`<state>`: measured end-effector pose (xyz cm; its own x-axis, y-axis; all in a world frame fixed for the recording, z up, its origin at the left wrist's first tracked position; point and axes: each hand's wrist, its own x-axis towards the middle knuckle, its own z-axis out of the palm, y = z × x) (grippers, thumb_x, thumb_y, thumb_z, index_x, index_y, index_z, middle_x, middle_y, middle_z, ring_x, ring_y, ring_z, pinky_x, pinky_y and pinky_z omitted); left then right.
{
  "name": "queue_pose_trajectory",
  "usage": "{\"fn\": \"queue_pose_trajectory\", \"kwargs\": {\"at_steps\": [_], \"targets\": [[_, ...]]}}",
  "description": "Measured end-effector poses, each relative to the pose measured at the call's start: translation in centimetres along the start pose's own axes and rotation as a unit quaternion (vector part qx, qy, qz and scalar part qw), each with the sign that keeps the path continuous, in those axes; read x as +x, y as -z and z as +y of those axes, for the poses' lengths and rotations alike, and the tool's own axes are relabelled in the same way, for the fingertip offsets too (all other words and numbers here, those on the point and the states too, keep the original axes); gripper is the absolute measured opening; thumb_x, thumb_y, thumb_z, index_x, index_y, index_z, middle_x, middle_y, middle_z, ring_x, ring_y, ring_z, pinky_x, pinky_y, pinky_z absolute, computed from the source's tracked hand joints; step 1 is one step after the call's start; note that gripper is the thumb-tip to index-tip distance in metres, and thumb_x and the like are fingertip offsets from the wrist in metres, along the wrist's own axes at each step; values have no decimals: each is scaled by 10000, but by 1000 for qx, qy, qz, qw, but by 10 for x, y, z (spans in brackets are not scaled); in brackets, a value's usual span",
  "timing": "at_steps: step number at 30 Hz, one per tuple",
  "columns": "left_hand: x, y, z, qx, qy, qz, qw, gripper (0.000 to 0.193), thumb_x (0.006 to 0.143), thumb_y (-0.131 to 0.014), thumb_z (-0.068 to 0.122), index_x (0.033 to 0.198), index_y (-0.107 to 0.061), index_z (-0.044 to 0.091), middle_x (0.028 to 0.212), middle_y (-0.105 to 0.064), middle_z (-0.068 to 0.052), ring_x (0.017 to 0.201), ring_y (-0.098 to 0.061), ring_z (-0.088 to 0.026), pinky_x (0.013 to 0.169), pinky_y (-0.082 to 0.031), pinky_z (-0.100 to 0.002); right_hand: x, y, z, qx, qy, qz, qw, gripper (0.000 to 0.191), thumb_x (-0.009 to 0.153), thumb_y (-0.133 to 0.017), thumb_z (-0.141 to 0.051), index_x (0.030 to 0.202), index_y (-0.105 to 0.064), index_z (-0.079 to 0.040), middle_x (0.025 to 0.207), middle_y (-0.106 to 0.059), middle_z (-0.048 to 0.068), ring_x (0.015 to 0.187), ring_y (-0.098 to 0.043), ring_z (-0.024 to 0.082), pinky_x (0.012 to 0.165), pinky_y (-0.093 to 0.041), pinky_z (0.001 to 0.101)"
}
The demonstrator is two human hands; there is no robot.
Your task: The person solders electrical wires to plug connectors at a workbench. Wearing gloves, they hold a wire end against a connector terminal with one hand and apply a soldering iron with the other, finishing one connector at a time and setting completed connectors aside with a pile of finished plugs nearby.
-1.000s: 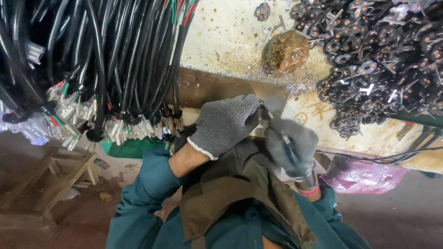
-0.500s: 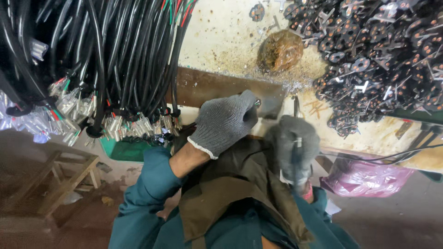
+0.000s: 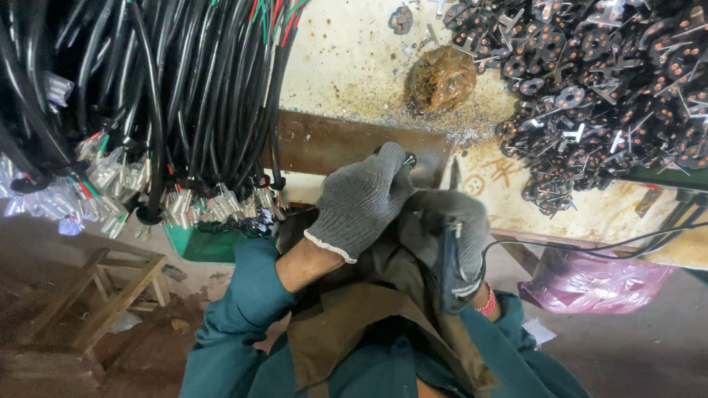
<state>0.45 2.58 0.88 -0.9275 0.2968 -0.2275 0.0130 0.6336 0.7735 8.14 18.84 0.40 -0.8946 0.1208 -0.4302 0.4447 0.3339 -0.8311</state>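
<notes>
Looked down past a brown apron and teal sleeves first. Left hand (image 3: 361, 203) in a grey knit glove was curled, fingertips pinched on a small dark round part (image 3: 408, 158) right at the edge of the brown metal plate (image 3: 332, 144). Right hand (image 3: 453, 236), gloved too, was clamped around a dark corded hand tool (image 3: 448, 265), tip aimed up toward that part. Read like the joining step, tool not quite on the piece. Next move would've needed a steady pinch and a careful tip, since the fingers sat very close. Further out: hanging black cables with clear-sleeved terminals (image 3: 184, 110), a brown greasy lump (image 3: 441, 77), and a heap of dark pronged discs (image 3: 605, 88).
</notes>
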Motion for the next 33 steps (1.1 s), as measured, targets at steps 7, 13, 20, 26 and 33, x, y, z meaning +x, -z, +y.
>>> {"fn": "queue_pose_trajectory", "kwargs": {"at_steps": [7,13,20,26,33], "targets": [[-13,18,-10,-90,-14,-39,995,334,941,-736,296,1080,-546,59,903,-671,-183,864,-678,-419,684,-519,-505,5,6,-9,-132,164,55,976,266,758,-833,-146,969,-719,-31,851,-662,96,770,-595,183,682,-465,335],[-27,10,-27,-140,-114,-47,982,211,988,-663,107,1198,-654,89,1088,-692,-162,1005,-688,-370,842,-554,-433,6,-1,-11,15,95,69,993,197,780,-784,-56,976,-767,-65,828,-709,15,682,-655,175,578,-498,305],[-25,1,-25,-262,-21,-43,964,178,986,-673,159,1125,-692,50,1019,-713,-145,916,-714,-337,798,-555,-418,10,-1,-13,-72,219,158,960,342,691,-873,-53,971,-677,-47,989,-668,80,951,-630,269,848,-510,408],[-20,10,-28,-172,-58,-98,979,218,982,-680,236,1084,-713,46,1000,-709,-173,949,-696,-363,782,-544,-431,4,0,0,4,166,159,973,419,755,-873,-143,1071,-628,-20,1007,-666,84,894,-656,216,805,-535,333],[-14,15,-36,-314,-8,-230,921,258,984,-654,222,1117,-660,1,937,-649,-202,884,-629,-383,792,-539,-429,26,19,21,-92,322,92,938,208,841,-750,-122,1027,-692,-51,965,-723,90,911,-717,185,814,-562,299]]}}
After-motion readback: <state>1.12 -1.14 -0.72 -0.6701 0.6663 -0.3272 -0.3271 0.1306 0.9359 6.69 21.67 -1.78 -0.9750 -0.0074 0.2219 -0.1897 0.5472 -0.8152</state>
